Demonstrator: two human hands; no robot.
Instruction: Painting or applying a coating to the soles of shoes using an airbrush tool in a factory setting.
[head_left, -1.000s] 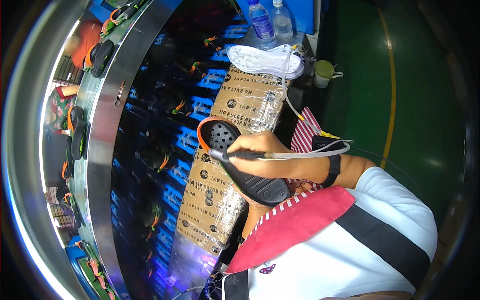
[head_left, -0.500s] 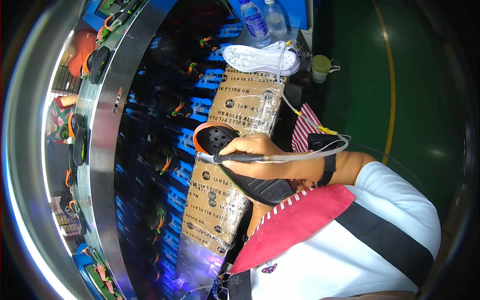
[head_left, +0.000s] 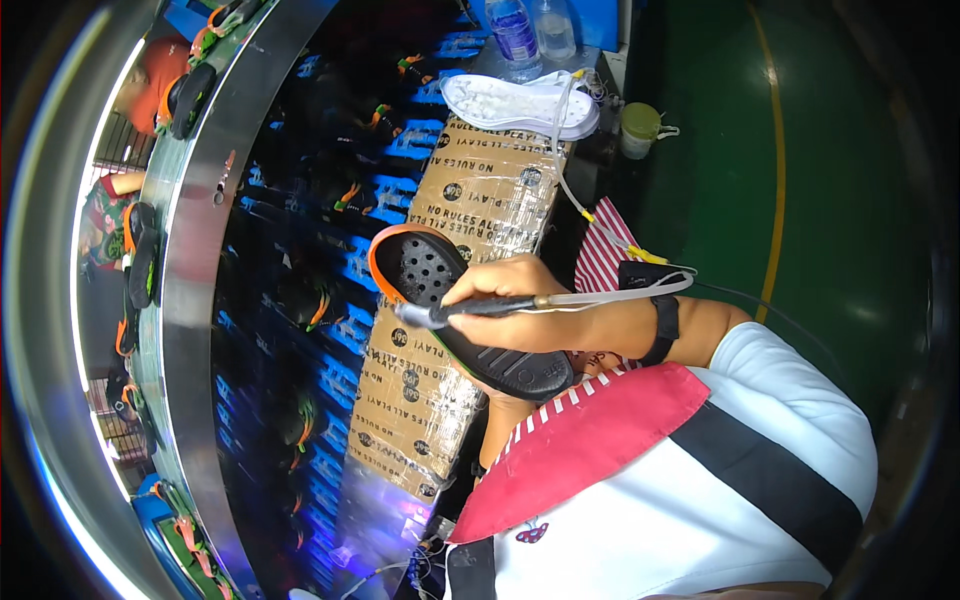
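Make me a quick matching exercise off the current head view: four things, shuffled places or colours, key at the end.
Things:
1. Shoe
2. Tool
3. Tub
4. Bottles

Place or colour:
A. Standing just beyond the white soles
B. Gripped in the fingers of the right hand
C. Yellow-green on top, to the right of the white soles
D. Black, with orange around one end

Pairs: 1-D, 2-B, 3-C, 4-A
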